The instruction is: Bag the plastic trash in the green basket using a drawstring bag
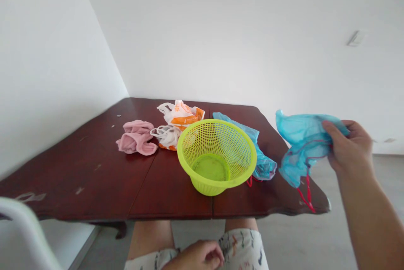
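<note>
R hand (349, 148) is up in the air, right of basket (221, 139), fingers clenched round top of blue bag (303, 143), holding it clear of table (78, 173). Bag looks v. light, thin & slippery, w/ no stiffness, so prob. hangs limp; best taken by gathered top or by red cord (306, 194) dangling below it, as thin film could tear if pulled hard. 2nd bag (263, 167), also blue, lies crumpled just right of basket, partly behind it. Basket is lime-green plastic, lattice wall, solid base; likely light, fairly stiff, easy to grip by rim. Left of basket: pink cloth (136, 138); behind it, to the left: orange-white carrier bag (181, 115). L hand (197, 256) is below table edge, in front of basket, loosely curled over patterned shorts (243, 249); can't tell if anything's in it, none visible. No brand or legible writing; orange bag's print too crumpled to read.
</note>
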{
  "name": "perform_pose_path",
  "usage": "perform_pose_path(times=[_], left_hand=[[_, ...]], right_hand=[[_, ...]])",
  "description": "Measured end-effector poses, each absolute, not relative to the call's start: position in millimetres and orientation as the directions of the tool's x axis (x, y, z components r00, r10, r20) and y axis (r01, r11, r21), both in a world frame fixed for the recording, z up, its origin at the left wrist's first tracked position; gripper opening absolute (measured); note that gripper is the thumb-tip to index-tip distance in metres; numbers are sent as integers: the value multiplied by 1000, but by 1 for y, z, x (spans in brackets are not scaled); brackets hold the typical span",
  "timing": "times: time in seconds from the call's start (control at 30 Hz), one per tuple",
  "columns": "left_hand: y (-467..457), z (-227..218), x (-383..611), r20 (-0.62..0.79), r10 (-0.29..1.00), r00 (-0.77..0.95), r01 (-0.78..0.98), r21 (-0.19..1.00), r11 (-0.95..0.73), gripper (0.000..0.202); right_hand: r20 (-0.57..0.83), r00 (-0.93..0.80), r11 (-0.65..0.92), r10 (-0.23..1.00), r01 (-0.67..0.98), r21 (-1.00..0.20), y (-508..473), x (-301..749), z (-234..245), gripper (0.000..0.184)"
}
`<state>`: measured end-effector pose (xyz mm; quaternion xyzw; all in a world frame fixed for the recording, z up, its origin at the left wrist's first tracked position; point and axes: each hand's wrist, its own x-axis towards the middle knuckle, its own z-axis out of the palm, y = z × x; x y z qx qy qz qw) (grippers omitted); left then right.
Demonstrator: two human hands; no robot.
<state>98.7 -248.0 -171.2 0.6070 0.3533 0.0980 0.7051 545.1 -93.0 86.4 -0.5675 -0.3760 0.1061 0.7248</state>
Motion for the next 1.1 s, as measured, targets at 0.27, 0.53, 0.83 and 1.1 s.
perform_pose_path(times=[0.27, 0.53, 0.83, 1.1], left_hand=[[-227, -47, 118, 293, 620, 728, -191, 955, -226, 63], [-215, -60, 182, 159, 854, 496, -507, 851, 136, 62], [-221, -70, 141, -16, 850, 526, -345, 910, 230, 72], [-218, -14, 67, -76, 700, 710, -136, 961, 243, 71]], right_hand=[[335, 25, 282, 942, 481, -830, -218, 417, 92, 51], [285, 66, 247, 956, 343, -906, -258, 345, 7, 77], [131, 76, 95, 988, 362, -927, -271, 392, -37, 62], [183, -121, 211, 976, 742, -636, -289, 458, 19, 58]])
